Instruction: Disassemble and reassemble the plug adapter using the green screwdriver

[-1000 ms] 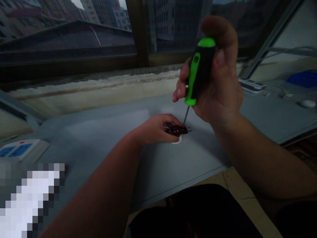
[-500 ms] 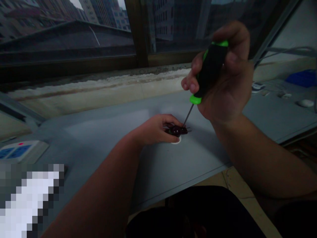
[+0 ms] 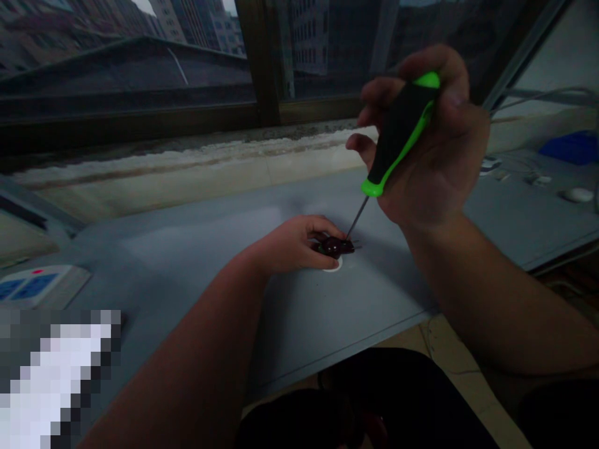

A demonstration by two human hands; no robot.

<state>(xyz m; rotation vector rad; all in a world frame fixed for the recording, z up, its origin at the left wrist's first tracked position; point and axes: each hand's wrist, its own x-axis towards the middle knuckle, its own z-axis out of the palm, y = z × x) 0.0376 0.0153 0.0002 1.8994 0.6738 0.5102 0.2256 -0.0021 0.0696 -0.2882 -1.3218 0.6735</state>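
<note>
My right hand (image 3: 435, 137) is raised over the table, closed around the black and green handle of a screwdriver (image 3: 406, 128). Its thin metal shaft slants down to the left, and the tip meets a small glossy dark-red object (image 3: 333, 246). That object is rounded, with thin prongs sticking out at its right end; its exact kind I cannot make out. My left hand (image 3: 299, 243) pinches it from the left, thumb in front and fingers behind, low over the tabletop. Under the thumb a white round piece (image 3: 333, 267) shows in part. The left fingers hide part of the dark-red object.
The grey table (image 3: 187, 249) runs along a window sill (image 3: 196, 162). A white power strip (image 3: 47, 284) with blue panels stands at left, near a pixelated area. On the right lie a blue item (image 3: 568, 148), a white mouse-like object (image 3: 578, 195) and cables.
The screwdriver handle has turned in my right hand, bringing a green stripe into view. My right fingers have shifted and loosened around it. My left hand and the dark-red object stay in place.
</note>
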